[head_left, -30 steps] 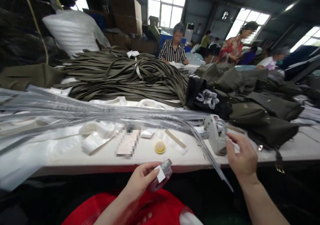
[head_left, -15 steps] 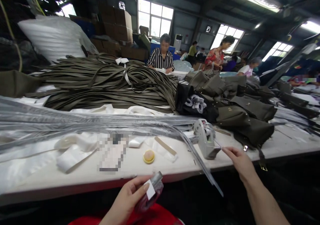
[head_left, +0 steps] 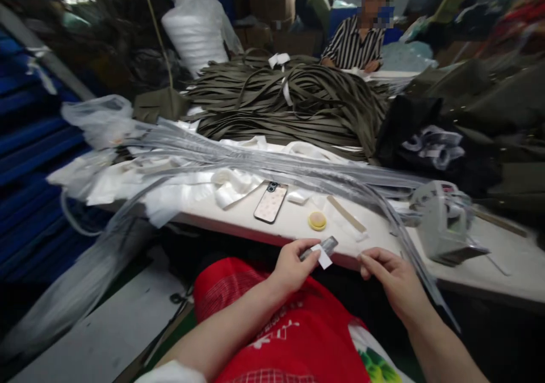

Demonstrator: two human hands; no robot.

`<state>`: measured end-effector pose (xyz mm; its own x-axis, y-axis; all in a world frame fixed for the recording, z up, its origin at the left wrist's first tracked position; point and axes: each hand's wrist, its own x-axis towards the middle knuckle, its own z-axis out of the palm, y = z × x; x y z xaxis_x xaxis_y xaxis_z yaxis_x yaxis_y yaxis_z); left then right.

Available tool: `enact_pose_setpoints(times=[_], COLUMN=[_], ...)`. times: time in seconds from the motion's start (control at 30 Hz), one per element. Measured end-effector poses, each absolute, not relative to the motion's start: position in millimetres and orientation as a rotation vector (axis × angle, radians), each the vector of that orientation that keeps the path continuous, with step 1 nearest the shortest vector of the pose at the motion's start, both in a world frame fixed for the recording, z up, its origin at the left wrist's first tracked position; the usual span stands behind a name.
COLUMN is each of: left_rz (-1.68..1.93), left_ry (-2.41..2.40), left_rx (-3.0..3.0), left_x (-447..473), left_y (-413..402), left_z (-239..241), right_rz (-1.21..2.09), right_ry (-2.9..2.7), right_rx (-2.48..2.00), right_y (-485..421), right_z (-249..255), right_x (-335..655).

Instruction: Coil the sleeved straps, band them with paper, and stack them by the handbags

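— While my left hand (head_left: 293,266) curls at the table edge (head_left: 238,232), what does it pinch?
— A small grey strip (head_left: 320,246) with 1 white tag (head_left: 322,256), between thumb and forefinger. My right hand (head_left: 389,278) hovers beside it, fingers loosely bent, holding nothing I can see.

Glossy clear plastic sleeves (head_left: 264,164) lie on the smooth matt counter (head_left: 293,227); matt olive straps (head_left: 289,105) look leathery.
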<state>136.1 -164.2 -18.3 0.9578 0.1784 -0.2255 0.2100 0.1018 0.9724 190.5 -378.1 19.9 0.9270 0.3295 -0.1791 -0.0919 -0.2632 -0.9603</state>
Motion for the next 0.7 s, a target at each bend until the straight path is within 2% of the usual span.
enact_pose_setpoints(times=[0.23, 0.7], left_rz=[0.13, 0.099], left_ry=[0.368, 0.458], left_rx=[1.528, 1.235], left_x=[123, 124], left_y=[-154, -151], left_z=[-25, -13], right_rz=[0.752, 0.903], right_ry=[-0.292, -0.226], right_rx=[-1.62, -1.559], right_y=[-324, -305], right_z=[3, -10], right_x=[177, 186])
